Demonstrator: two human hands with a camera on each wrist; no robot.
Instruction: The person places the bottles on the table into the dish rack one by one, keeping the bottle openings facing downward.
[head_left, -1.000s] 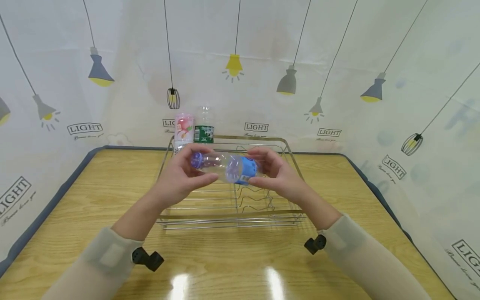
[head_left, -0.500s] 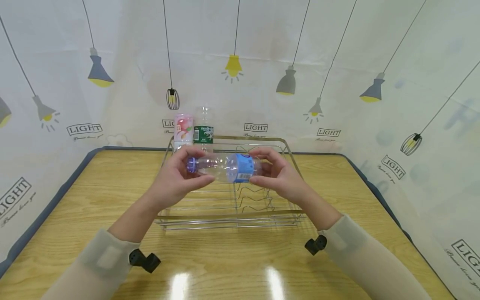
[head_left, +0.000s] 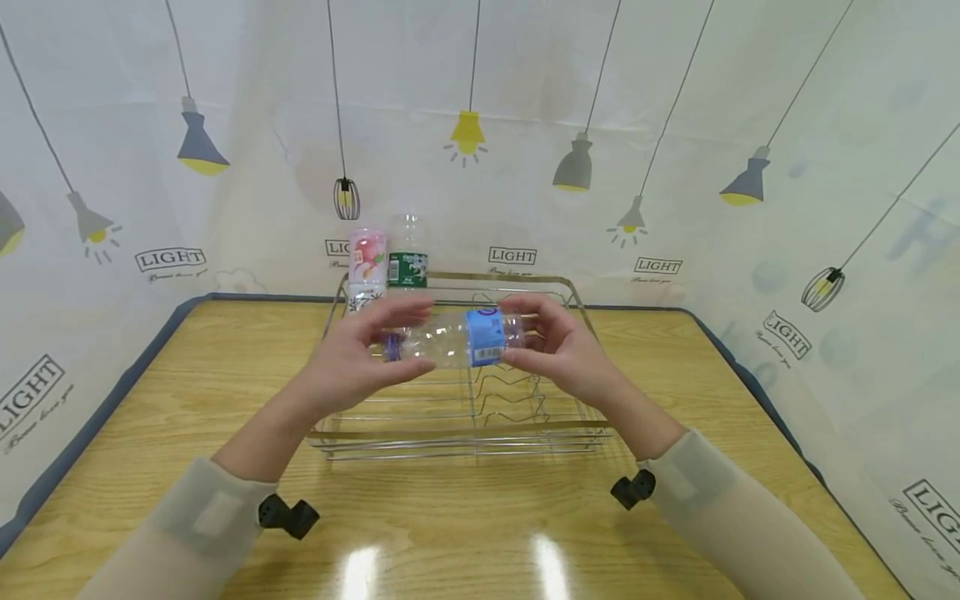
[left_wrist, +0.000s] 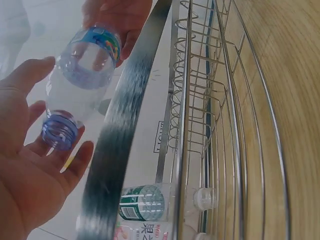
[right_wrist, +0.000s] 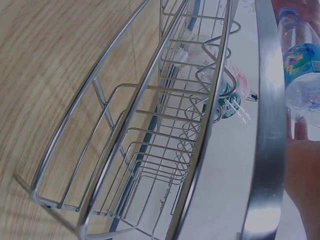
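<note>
An empty clear plastic bottle (head_left: 442, 337) with a blue label and purple-blue cap lies sideways in the air above the wire rack. My right hand (head_left: 558, 342) grips its base end, thumb in front and fingers behind. Around the cap end is my left hand (head_left: 360, 354), its fingers spread loosely. In the left wrist view the cap (left_wrist: 59, 131) sits between the thumb and fingers of that hand, which do not close on it. At the rack's back left stand a green-labelled bottle (head_left: 408, 268) and a pink-labelled bottle (head_left: 367, 258), both cap down.
The metal dish rack (head_left: 465, 433) stands on a wooden table (head_left: 450, 508), below both hands. Wavy wire dividers (head_left: 513, 404) fill its right half. A pale curtain (head_left: 480, 67) printed with lamps encloses the back and sides.
The bottle has turned about its length, so the label shows differently. My left fingers have loosened and spread from the cap end. The right hand has barely moved.
</note>
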